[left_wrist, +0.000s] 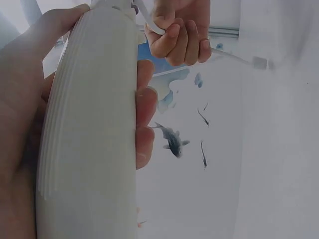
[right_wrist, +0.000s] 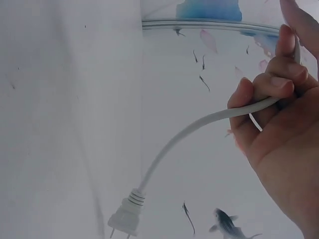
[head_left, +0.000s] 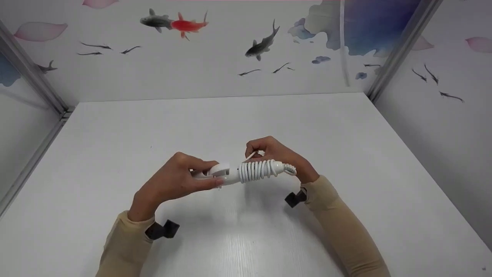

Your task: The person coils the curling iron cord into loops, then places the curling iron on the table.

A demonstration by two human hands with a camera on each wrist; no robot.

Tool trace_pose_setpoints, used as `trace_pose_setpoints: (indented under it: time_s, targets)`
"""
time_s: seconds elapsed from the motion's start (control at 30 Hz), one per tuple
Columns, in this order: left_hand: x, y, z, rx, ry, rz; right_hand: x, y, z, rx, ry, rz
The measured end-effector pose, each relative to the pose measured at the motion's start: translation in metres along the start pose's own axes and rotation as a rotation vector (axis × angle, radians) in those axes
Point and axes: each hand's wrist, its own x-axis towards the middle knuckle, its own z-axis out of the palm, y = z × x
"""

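Note:
Above the table, my left hand (head_left: 173, 180) grips a white handheld electric appliance (head_left: 231, 177), thumb on one side and fingers on the other. Its broad, smooth body (left_wrist: 94, 124) fills much of the left wrist view, with fine ribs along one edge. Several turns of white power cord (head_left: 256, 171) wrap round its right-hand end, where a ribbed strain relief (head_left: 289, 169) sticks out. Just behind that end, my right hand (head_left: 282, 154) holds the cord's loose length in curled fingers. A two-pin plug (right_wrist: 125, 217) dangles from this hand in the right wrist view.
Beneath both hands lies a white tabletop (head_left: 230, 127). A back panel (head_left: 215, 69) printed with fish and petals rises behind it, with side panels and metal frame posts (head_left: 399, 50) at the corners. Small black mounts (head_left: 163, 229) sit on both wrists.

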Motion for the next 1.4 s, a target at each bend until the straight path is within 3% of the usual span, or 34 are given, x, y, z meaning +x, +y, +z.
trace_pose_setpoints:
  time_s: [0.3, 0.57, 0.7, 0.8, 0.97, 1.13, 1.4]
  targets:
    - [-0.003, -0.002, -0.006, 0.004, -0.102, -0.051, -0.002, -0.016, 0.003, -0.083, -0.059, 0.122]
    - [-0.004, -0.001, 0.000, 0.156, -0.151, -0.143, -0.002, -0.018, 0.011, -0.110, -0.031, 0.230]
    - [-0.001, -0.001, 0.006, 0.274, -0.158, -0.126, -0.002, -0.021, 0.012, -0.147, 0.018, 0.214]
    - [0.003, -0.003, 0.011, 0.377, -0.108, -0.093, -0.002, -0.026, 0.010, -0.187, 0.053, 0.203]
    - [0.004, -0.008, 0.015, 0.503, 0.050, -0.102, 0.000, -0.034, 0.010, -0.220, 0.119, 0.209]
    - [0.004, -0.008, 0.017, 0.556, 0.192, -0.136, 0.001, -0.037, 0.013, -0.216, 0.176, 0.168]
    - [0.009, -0.005, 0.022, 0.631, 0.304, -0.156, 0.000, -0.039, 0.019, -0.211, 0.195, 0.105]
